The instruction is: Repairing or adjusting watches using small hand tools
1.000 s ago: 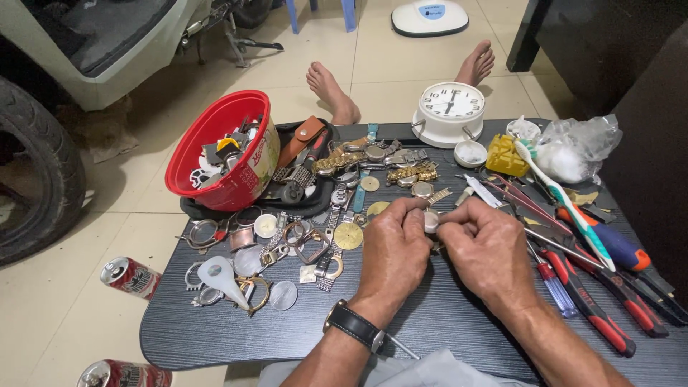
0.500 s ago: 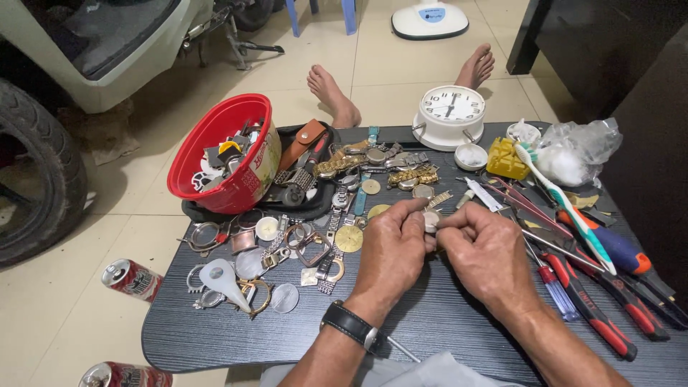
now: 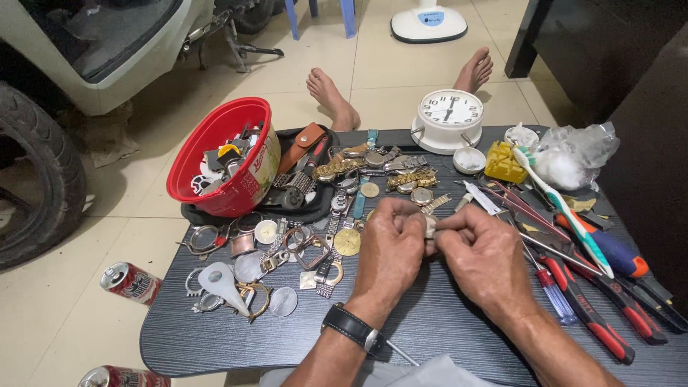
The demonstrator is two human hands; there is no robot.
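My left hand (image 3: 390, 251), with a black wristwatch on the wrist, and my right hand (image 3: 484, 254) meet over the middle of a low dark table (image 3: 430, 337). Between their fingertips they pinch a small silvery watch piece (image 3: 430, 226). Just beyond the hands lie several metal watches and bracelets (image 3: 390, 172). To the left of my left hand are loose watch cases, bezels and a gold dial (image 3: 349, 241).
A tilted red plastic bowl (image 3: 215, 161) of parts sits at the table's far left. A white clock (image 3: 449, 118) stands at the back. Screwdrivers, tweezers and a toothbrush (image 3: 566, 215) lie on the right. Two cans (image 3: 129, 282) stand on the floor; my bare feet (image 3: 333, 97) stretch beyond the table.
Both hands stay together on the small piece; the fingers shift slightly around it. The view has tilted a little.
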